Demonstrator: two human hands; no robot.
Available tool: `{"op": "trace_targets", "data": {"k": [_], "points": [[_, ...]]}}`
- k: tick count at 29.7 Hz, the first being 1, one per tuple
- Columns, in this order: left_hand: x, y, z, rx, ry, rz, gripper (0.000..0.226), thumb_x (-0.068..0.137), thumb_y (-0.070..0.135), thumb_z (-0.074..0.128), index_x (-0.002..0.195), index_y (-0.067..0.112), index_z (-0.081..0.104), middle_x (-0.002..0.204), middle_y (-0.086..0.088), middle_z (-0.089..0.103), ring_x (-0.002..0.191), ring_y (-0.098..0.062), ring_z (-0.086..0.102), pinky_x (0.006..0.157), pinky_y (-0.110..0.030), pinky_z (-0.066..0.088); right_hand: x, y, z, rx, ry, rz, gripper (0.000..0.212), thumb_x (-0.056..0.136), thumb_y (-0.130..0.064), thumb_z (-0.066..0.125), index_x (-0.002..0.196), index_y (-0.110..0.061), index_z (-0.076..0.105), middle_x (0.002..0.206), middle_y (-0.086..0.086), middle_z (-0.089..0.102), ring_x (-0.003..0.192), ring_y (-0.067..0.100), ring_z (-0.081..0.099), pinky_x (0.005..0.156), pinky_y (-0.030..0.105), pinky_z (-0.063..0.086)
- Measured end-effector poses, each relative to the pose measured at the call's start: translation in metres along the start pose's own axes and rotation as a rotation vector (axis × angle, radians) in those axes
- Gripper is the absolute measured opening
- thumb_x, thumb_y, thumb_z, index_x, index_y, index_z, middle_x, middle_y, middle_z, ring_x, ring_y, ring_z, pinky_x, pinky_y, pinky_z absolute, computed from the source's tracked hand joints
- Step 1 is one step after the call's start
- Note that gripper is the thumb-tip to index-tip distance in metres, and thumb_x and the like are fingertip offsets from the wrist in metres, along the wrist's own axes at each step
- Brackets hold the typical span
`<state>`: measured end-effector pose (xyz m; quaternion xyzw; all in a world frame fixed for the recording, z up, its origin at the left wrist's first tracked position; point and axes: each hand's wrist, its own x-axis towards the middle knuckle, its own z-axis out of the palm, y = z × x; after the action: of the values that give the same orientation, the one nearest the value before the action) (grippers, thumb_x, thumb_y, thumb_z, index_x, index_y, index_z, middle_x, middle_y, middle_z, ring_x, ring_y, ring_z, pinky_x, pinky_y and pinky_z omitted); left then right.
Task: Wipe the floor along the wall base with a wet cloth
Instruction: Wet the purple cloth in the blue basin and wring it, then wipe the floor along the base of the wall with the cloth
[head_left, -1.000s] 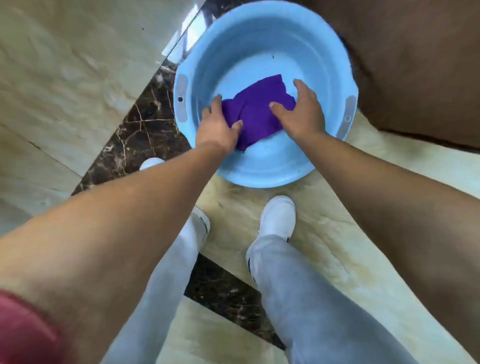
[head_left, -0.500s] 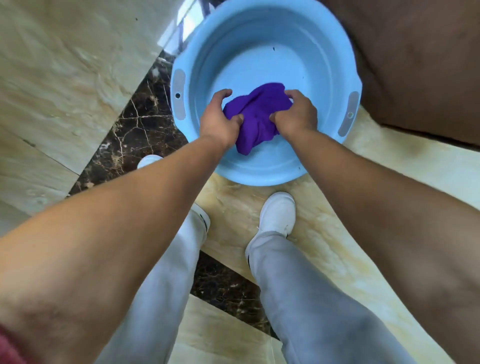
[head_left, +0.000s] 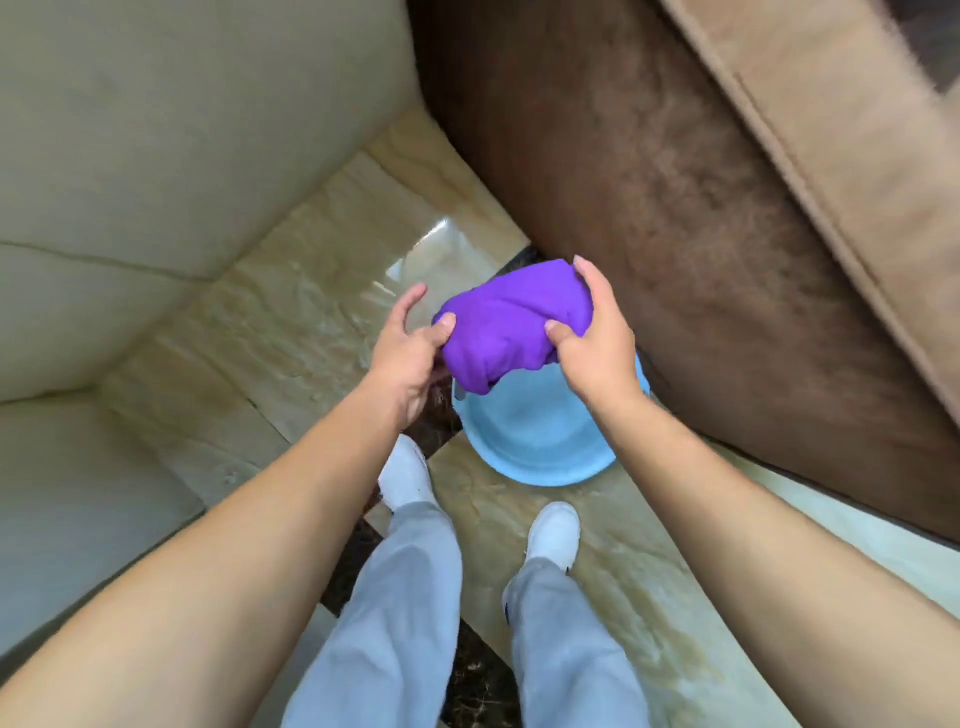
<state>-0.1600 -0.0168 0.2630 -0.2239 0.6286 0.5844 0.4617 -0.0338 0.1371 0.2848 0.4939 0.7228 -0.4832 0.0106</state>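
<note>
Holding purple cloth (head_left: 511, 325) bunched above the blue basin (head_left: 540, 441): right hand (head_left: 592, 338) clamped on one end, left hand (head_left: 410, 353) pinching the other with thumb, fingers partly spread. Risk: if unwrung, it drips across the marble floor (head_left: 291, 332) en route to the wall base (head_left: 171, 291); slippery near the shoes (head_left: 553, 532).

I'm looking into a home: glossy beige marble floor (head_left: 291, 338) left of my hands, a cream wall (head_left: 156, 130) beyond, brown upholstered furniture (head_left: 649, 182) to their right.
</note>
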Motion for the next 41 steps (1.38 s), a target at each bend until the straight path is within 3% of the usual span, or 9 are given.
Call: {"op": "trace_targets", "data": {"k": [3, 10, 14, 17, 21, 28, 32, 36, 41], "points": [[0.0, 0.038, -0.016, 0.109, -0.026, 0.084, 0.063, 0.096, -0.003, 0.059, 0.149, 0.025, 0.039, 0.062, 0.004, 0.068, 0.057, -0.008, 0.065, 0.051, -0.028, 0.057, 0.007, -0.037, 0.007, -0.033, -0.009, -0.039, 0.075, 0.087, -0.004, 0.063, 0.152, -0.031, 0.037, 0.149, -0.004, 0.049, 0.134, 0.016, 0.047, 0.106, 0.014, 0.031], [0.065, 0.107, -0.054, 0.231, 0.042, 0.182, 0.07, 0.093, -0.008, 0.06, 0.152, 0.023, 0.037, 0.079, -0.005, 0.058, 0.076, -0.017, 0.062, 0.061, -0.029, 0.062, 0.07, -0.087, 0.063, -0.208, -0.048, -0.166, 0.071, 0.084, -0.011, 0.063, 0.148, -0.032, 0.041, 0.138, 0.003, 0.055, 0.125, 0.022, 0.052, 0.103, 0.026, 0.037], [0.113, 0.114, -0.053, 0.217, 0.147, 0.228, 0.064, 0.092, -0.005, 0.064, 0.147, 0.019, 0.043, 0.073, 0.0, 0.052, 0.072, -0.017, 0.06, 0.078, -0.049, 0.061, 0.121, -0.102, 0.088, -0.359, -0.052, -0.264, 0.067, 0.084, -0.014, 0.061, 0.144, -0.035, 0.041, 0.127, 0.006, 0.056, 0.114, 0.029, 0.057, 0.096, 0.039, 0.047], [0.182, 0.113, -0.055, 0.112, 0.221, 0.25, 0.071, 0.089, -0.005, 0.067, 0.149, 0.021, 0.039, 0.077, 0.0, 0.053, 0.07, -0.019, 0.061, 0.07, -0.045, 0.062, 0.181, -0.093, 0.129, -0.503, -0.062, -0.382, 0.064, 0.086, -0.016, 0.061, 0.144, -0.035, 0.041, 0.122, 0.009, 0.056, 0.111, 0.034, 0.058, 0.092, 0.043, 0.049], [0.273, 0.091, -0.069, -0.033, 0.268, 0.243, 0.086, 0.081, -0.005, 0.073, 0.151, 0.028, 0.035, 0.1, -0.012, 0.063, 0.098, -0.031, 0.071, 0.09, -0.054, 0.058, 0.257, -0.068, 0.184, -0.623, -0.043, -0.533, 0.054, 0.084, -0.013, 0.061, 0.136, -0.026, 0.048, 0.118, 0.009, 0.057, 0.109, 0.033, 0.059, 0.085, 0.042, 0.049], [0.433, 0.052, -0.08, -0.012, 0.378, 0.414, 0.041, 0.085, -0.005, 0.07, 0.112, 0.021, 0.054, 0.085, 0.0, 0.058, 0.08, -0.02, 0.064, 0.082, -0.035, 0.058, 0.391, 0.001, 0.303, -0.562, 0.029, -0.608, 0.047, 0.084, -0.005, 0.053, 0.128, -0.021, 0.048, 0.123, 0.007, 0.056, 0.109, 0.027, 0.056, 0.087, 0.04, 0.048], [0.467, 0.047, -0.082, 0.061, 0.464, 0.637, 0.036, 0.08, 0.004, 0.078, 0.106, 0.014, 0.056, 0.098, -0.002, 0.061, 0.088, -0.016, 0.058, 0.087, -0.026, 0.052, 0.421, 0.013, 0.332, -0.513, 0.163, -0.526, 0.058, 0.09, -0.019, 0.056, 0.145, -0.019, 0.04, 0.135, 0.012, 0.052, 0.122, 0.033, 0.051, 0.1, 0.047, 0.046], [0.444, 0.025, -0.108, 0.394, 0.568, 0.646, 0.055, 0.079, 0.026, 0.082, 0.127, 0.013, 0.058, 0.128, -0.011, 0.054, 0.113, -0.027, 0.056, 0.098, -0.036, 0.047, 0.388, 0.009, 0.34, -0.684, 0.226, -0.679, 0.07, 0.089, -0.045, 0.054, 0.151, -0.016, 0.038, 0.153, 0.016, 0.04, 0.142, 0.035, 0.036, 0.115, 0.05, 0.031], [0.407, -0.011, -0.187, 1.108, 0.644, 0.495, 0.079, 0.084, 0.051, 0.071, 0.149, 0.019, 0.04, 0.161, -0.017, 0.027, 0.148, -0.039, 0.024, 0.115, -0.059, 0.025, 0.368, 0.015, 0.363, -0.93, -0.106, -0.67, 0.07, 0.095, -0.069, 0.026, 0.155, -0.033, 0.03, 0.166, 0.015, 0.019, 0.154, 0.035, 0.008, 0.123, 0.054, 0.005]]}}
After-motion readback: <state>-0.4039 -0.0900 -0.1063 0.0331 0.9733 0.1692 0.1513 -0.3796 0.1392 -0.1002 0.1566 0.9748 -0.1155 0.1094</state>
